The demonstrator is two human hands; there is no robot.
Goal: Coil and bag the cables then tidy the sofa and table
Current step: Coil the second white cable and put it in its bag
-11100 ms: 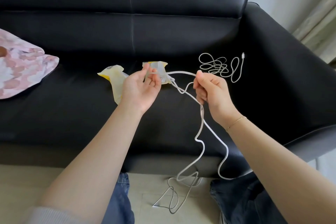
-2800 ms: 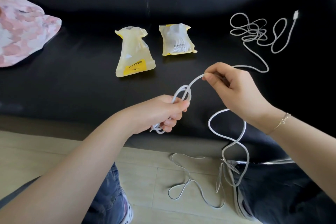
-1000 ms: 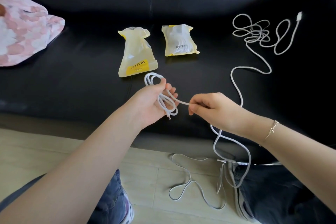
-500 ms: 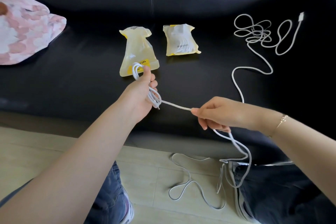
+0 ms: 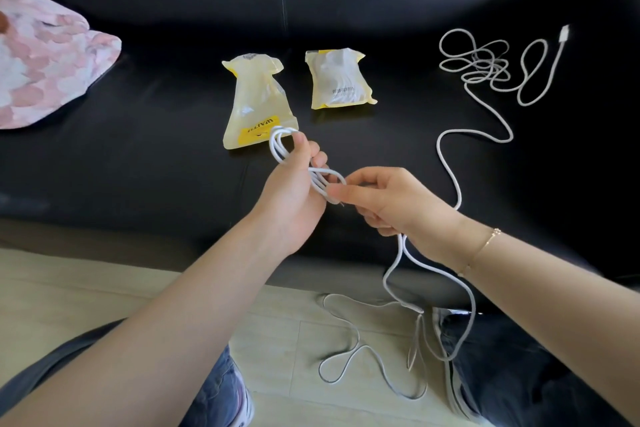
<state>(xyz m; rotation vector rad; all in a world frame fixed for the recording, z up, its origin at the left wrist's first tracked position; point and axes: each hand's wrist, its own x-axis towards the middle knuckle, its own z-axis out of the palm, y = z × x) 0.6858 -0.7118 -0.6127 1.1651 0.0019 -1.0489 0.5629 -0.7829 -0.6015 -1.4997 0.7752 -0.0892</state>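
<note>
My left hand (image 5: 294, 191) grips a small coil of white cable (image 5: 281, 146), whose loops stick out above and below the fingers. My right hand (image 5: 391, 201) pinches the same cable right beside the coil; the loose length (image 5: 398, 274) hangs from it down to the floor. A second white cable (image 5: 485, 66) lies tangled on the black sofa (image 5: 138, 166) at the right, trailing toward my right wrist. Two yellowish plastic bags lie on the seat: an open one (image 5: 256, 100) just beyond my left hand and one (image 5: 337, 83) with a coiled cable inside.
A pink patterned cushion (image 5: 45, 62) lies on the sofa at the far left. My knees in jeans (image 5: 519, 364) are at the bottom. The loose cable lies in loops on the pale wooden floor (image 5: 104, 295) between them.
My right hand has come back up to the left hand, laying another loop onto the coil. Half a second ago it was lower and further right, with the cable stretched taut.
</note>
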